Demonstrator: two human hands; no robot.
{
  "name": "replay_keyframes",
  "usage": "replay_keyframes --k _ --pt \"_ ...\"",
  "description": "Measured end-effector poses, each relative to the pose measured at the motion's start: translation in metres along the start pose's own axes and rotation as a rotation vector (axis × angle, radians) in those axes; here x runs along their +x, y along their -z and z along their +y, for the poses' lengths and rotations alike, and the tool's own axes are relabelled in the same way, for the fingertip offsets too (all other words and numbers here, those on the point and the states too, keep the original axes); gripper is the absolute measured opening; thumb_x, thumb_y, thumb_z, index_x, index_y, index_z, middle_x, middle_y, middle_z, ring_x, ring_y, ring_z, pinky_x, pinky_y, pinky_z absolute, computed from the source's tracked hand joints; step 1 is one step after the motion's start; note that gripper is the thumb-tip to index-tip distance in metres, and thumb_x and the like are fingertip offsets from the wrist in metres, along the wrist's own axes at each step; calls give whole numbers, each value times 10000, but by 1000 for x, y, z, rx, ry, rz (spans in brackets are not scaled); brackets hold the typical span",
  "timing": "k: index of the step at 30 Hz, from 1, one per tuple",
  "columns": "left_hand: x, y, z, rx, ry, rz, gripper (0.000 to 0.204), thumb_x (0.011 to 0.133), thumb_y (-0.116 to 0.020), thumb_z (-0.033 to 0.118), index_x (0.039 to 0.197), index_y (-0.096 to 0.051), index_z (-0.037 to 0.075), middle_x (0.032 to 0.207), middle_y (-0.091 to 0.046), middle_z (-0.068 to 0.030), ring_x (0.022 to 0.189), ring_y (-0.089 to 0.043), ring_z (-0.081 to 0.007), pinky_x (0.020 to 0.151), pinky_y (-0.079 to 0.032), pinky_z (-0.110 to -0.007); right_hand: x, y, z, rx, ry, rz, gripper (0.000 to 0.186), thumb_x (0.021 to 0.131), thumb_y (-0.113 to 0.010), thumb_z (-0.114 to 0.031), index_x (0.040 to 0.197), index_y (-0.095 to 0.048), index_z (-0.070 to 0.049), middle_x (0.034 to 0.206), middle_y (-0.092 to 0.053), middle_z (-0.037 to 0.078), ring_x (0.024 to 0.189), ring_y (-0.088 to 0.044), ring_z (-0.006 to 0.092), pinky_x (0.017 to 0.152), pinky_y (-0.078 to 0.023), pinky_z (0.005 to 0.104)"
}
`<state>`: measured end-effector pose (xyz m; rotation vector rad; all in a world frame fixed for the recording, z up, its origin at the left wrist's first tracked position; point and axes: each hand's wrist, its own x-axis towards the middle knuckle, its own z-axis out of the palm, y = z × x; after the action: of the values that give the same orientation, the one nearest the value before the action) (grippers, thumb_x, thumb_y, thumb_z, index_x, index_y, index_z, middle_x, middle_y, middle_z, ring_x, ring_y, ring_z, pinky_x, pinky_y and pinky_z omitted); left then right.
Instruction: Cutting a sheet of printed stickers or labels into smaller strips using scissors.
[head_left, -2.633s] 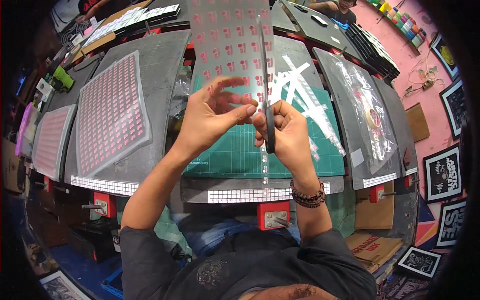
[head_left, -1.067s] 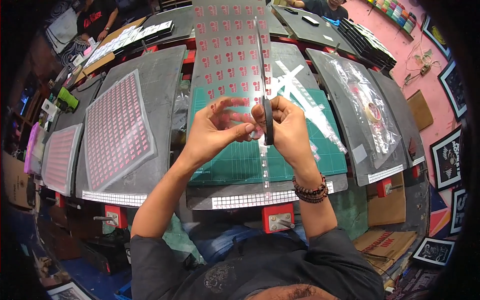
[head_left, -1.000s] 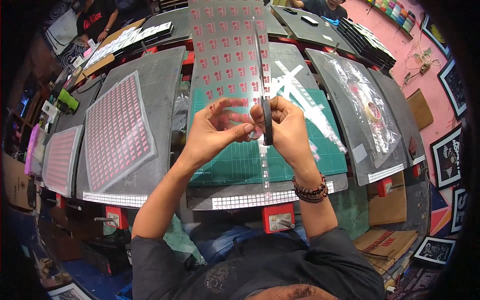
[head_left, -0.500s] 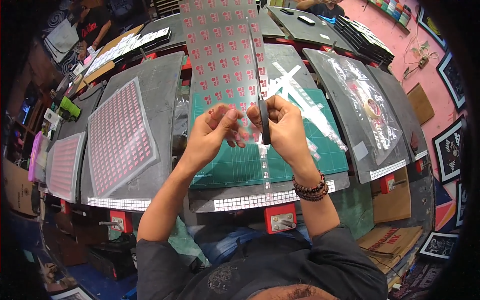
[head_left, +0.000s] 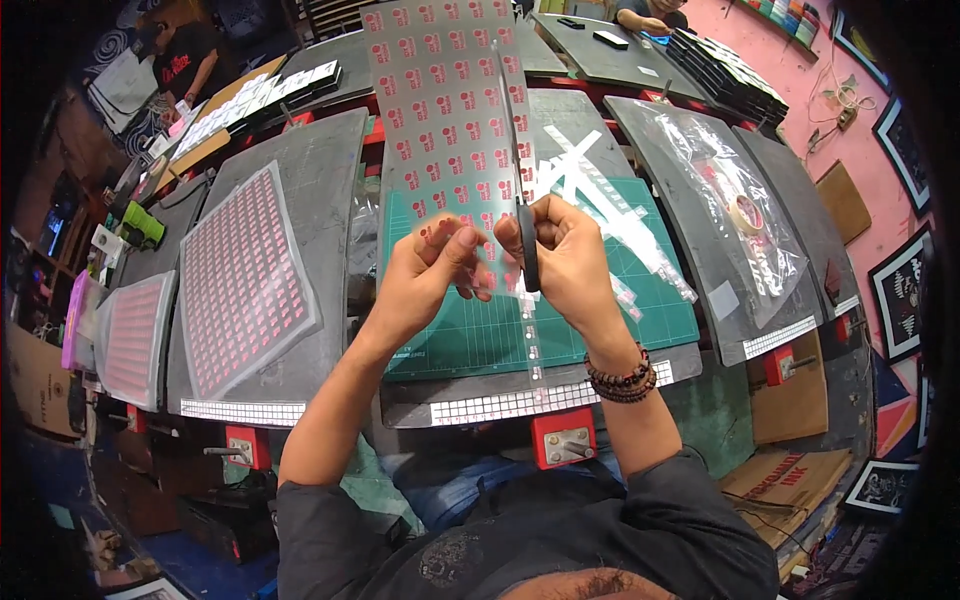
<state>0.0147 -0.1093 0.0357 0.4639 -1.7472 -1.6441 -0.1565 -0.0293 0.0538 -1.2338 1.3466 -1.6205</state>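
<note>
A clear, glossy plastic sheet printed with rows of small red rectangular motifs (head_left: 445, 110) is held upright above the green gridded cutting mat (head_left: 640, 310). The left hand (head_left: 425, 275) pinches its lower edge. The right hand (head_left: 565, 260) is closed on black-handled scissors (head_left: 527, 250), apparently cutting a narrow strip.

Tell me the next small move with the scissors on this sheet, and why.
Probably close the scissors and advance along the same line. The right hand has them partway up the clear sheet of red prints, the left hand pinches its lower edge, and a narrow strip already hangs free below.
</note>
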Motion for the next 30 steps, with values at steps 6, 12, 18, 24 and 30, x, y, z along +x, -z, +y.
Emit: replay_keyframes --k 6,12,18,24,30 --pt "-2 -3 -3 7 16 -25 336 1052 -521 336 1037 -585 6 762 -679 -82 659 -676 -161 593 -504 -260 4 0 0 8 15 8 301 908 -763 -265 925 -625 2 738 -659 18 639 -559 29 560 -403 175" --pt "-2 -4 -4 17 16 -24 331 1053 -518 335 1040 -583 11 756 -679 -78 658 -677 -159 594 -504 -261 5 4 1 81 19 -2 246 906 -747 -188 918 -626 26 784 -689 53 679 -625 60 571 -466 189" --pt "-2 -6 -6 -7 28 -34 323 1054 -517 323 1050 -589 8 766 -670 -76 665 -673 -154 603 -518 -266 5 5 -9 77 -28 -21 204 904 -725 -108 926 -608 58 895 -734 130 805 -716 123 621 -546 204" --pt "-2 -9 -9 -37 25 -60 311 1056 -516 303 1060 -591 1 774 -661 -76 671 -669 -153 616 -532 -271 7 7 -16 78 -21 2 189 912 -708 -90 932 -594 59 913 -736 159 841 -731 152 617 -561 214" --pt "-2 -7 -10 -6 32 -74 312 1047 -529 302 1063 -601 -1 837 -660 -69 706 -670 -157 630 -560 -297 7 8 -15 115 -22 7 181 904 -716 -84 905 -592 48 874 -732 146 785 -715 123 567 -536 203"
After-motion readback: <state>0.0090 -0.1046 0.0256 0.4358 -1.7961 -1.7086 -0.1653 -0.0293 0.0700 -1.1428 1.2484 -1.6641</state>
